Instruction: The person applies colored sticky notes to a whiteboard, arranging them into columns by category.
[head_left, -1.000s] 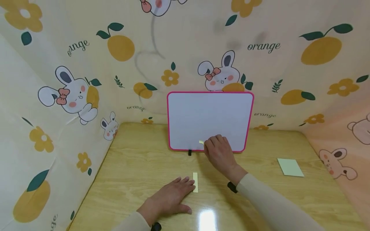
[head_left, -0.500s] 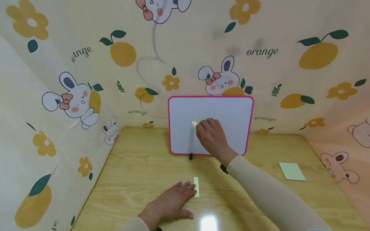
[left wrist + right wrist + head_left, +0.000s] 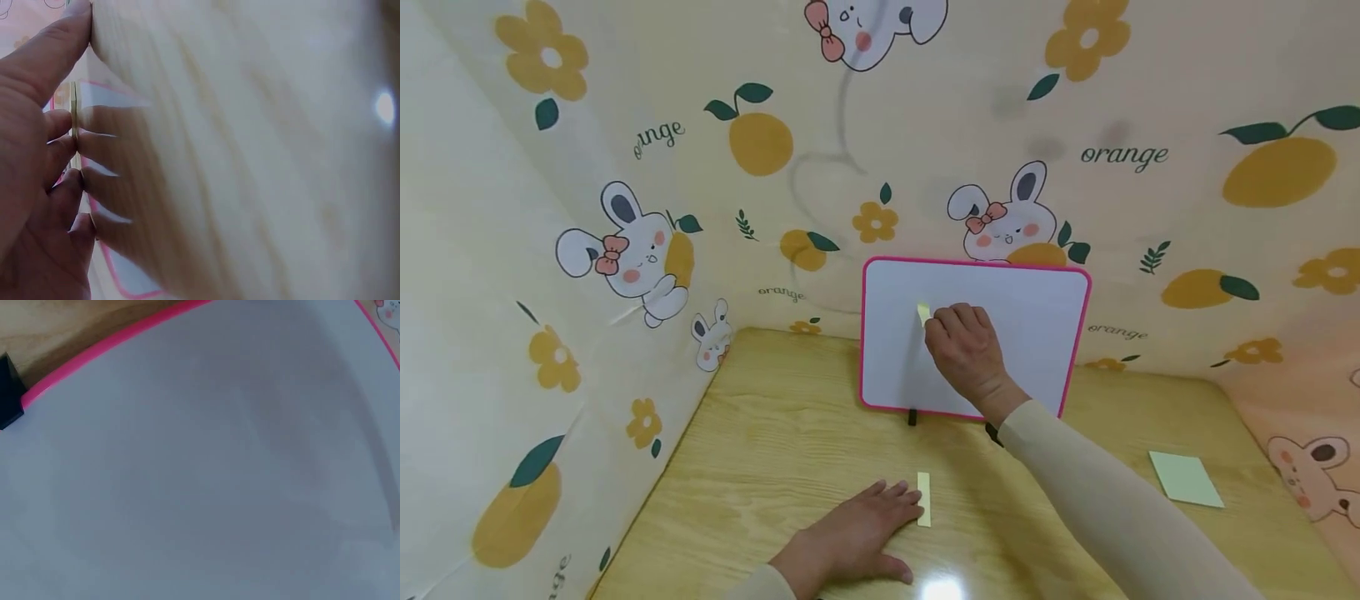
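My right hand is raised in front of the whiteboard, which has a pink rim. Its curled fingers pinch a small pale yellow sticky note, whose free end shows left of the fingers against the board's surface. Below, my left hand lies on the table with fingers spread. Its fingertips rest on the left edge of a narrow pad of yellow sticky notes; this thin pad shows edge-on in the left wrist view. Board surface fills the right wrist view, with the right hand out of sight.
The board leans near the back wall on small black feet. A pale green square notepad lies at the right of the wooden table. Printed cloth with rabbits and oranges encloses the back and sides.
My right hand has risen from the board's lower edge to its middle, carrying the yellow sticky note. The left hand stays on the pad. The head view has shifted slightly.
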{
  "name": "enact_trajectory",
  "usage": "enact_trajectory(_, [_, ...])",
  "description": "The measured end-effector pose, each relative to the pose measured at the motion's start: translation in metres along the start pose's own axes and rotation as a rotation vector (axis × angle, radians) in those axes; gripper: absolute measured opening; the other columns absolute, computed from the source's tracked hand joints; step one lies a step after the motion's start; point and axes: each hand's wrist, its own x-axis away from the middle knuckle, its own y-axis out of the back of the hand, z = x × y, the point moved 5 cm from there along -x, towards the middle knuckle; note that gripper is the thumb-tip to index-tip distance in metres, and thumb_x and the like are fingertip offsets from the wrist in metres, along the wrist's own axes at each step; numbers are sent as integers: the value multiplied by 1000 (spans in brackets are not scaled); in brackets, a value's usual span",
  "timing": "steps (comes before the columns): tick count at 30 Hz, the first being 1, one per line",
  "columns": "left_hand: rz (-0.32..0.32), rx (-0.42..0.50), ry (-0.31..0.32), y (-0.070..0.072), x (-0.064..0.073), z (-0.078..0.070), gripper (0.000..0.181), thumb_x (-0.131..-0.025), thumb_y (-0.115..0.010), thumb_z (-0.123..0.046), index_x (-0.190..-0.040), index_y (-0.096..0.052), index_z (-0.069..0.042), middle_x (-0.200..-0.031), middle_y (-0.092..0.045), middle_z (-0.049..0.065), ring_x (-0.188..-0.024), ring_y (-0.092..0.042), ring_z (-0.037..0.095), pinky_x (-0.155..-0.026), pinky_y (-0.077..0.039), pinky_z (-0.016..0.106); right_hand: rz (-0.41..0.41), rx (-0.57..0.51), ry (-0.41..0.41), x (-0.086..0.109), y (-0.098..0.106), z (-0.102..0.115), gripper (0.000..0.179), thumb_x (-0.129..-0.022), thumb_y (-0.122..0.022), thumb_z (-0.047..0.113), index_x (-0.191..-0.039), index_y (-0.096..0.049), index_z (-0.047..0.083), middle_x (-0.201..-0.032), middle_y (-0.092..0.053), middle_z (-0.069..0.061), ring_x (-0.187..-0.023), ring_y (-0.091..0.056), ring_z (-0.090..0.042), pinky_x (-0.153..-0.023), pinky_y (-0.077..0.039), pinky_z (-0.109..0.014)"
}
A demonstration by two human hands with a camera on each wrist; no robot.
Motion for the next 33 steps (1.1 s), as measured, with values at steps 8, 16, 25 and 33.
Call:
enact_trajectory(8, [11, -24, -10, 1, 2, -3, 81, -93, -66, -69, -156, -51, -21, -167, -43, -3, -158, -36, 18, -131, -30, 38, 63, 23, -12, 5, -10, -2, 21, -97, -66, 8, -80, -54, 4, -88, -64, -12, -90, -62, -33, -72, -51, -43])
enact_trajectory(16, [30, 0, 20, 2, 3, -2, 81, -93, -67, -69, -156, -50, -22, -168, -41, -5, -159, -33, 16, -132, -27, 36, 90, 25, -19, 6, -17, 1, 18, -99, -63, 10, -84, -57, 3, -92, -67, -12, -92, -62, -33, -72, -53, -43])
enact_trajectory(25, [15, -16, 15, -2, 3, 2, 81, -93, -65, -70, -156, -50, -23, -168, -41, -5, -159, -33, 16, -131, -27, 36, 111, 24, 6, 11, -24, 4, 13, -99, -63, 10, -89, -62, 2, -93, -70, -11, -93, -67, -33, -77, -57, -44])
enact_trajectory(33, [9, -15, 17, -2, 3, -1, 81, -92, -67, -70, -155, -51, -22, -167, -43, -4, -158, -34, 17, -131, -29, 37, 125, 44, 43, 15, -28, 4, 13, -95, -73, 9, -88, -64, 3, -94, -70, -9, -91, -65, -30, -78, -57, -42])
